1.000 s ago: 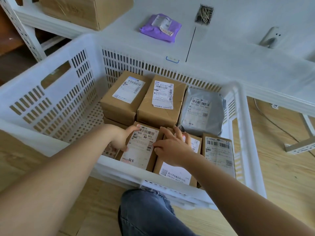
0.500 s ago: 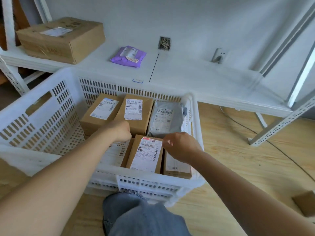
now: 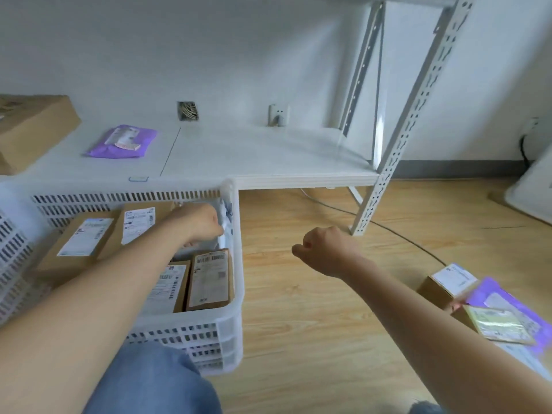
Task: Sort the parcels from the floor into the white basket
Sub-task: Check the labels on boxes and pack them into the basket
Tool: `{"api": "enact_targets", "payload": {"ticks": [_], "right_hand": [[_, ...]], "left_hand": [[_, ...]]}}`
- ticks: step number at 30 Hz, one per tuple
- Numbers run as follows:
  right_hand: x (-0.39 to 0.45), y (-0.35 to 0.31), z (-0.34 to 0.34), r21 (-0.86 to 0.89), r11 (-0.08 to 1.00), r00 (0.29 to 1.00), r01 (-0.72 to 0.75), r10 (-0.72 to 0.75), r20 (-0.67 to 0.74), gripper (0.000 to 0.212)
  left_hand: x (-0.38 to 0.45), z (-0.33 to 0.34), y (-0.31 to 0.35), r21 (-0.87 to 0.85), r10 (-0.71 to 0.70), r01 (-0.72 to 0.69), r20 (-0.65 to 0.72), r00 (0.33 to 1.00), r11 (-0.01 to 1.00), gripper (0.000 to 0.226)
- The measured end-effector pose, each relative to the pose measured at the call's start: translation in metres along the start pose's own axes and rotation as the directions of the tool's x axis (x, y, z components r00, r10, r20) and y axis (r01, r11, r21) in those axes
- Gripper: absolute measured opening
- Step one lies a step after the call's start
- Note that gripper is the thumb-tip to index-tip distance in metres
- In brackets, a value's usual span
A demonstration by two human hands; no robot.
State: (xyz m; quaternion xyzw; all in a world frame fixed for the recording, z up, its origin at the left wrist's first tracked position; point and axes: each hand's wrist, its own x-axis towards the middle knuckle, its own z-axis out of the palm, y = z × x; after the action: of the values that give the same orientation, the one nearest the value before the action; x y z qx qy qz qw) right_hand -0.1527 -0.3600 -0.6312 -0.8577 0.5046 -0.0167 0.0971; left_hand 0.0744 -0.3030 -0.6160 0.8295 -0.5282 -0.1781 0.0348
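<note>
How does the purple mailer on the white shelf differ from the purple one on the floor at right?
The shelf purple mailer lies alone on the white shelf; the floor purple mailer sits in a pile beside a small brown box. The shelf mailer's top is uncovered; the floor mailer has a yellowish flat packet lying partly over it. The floor mailer is cut off by the frame edge. Both are purple, flat and labelled.

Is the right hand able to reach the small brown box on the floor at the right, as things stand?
Probably yes. The right hand hangs over bare floor with nothing in its grip, and no object lies between it and the small brown box. A purple mailer lies against the box's near side only.
</note>
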Motion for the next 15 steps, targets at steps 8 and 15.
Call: {"api": "enact_targets", "payload": {"ticks": [8, 15], "right_hand": [[-0.029, 0.119, -0.032, 0.050, 0.985, 0.986, -0.163, 0.164, -0.012, 0.032], [-0.054, 0.235, -0.024, 0.070, 0.929, 0.931, -0.365, 0.361, 0.054, 0.024]], "left_hand": [[0.014, 0.023, 0.119, 0.021, 0.091, -0.091, 0.022, 0.996, 0.996, 0.023], [0.040, 0.084, 0.221, 0.097, 0.234, -0.232, -0.004, 0.972, 0.968, 0.011]]}}
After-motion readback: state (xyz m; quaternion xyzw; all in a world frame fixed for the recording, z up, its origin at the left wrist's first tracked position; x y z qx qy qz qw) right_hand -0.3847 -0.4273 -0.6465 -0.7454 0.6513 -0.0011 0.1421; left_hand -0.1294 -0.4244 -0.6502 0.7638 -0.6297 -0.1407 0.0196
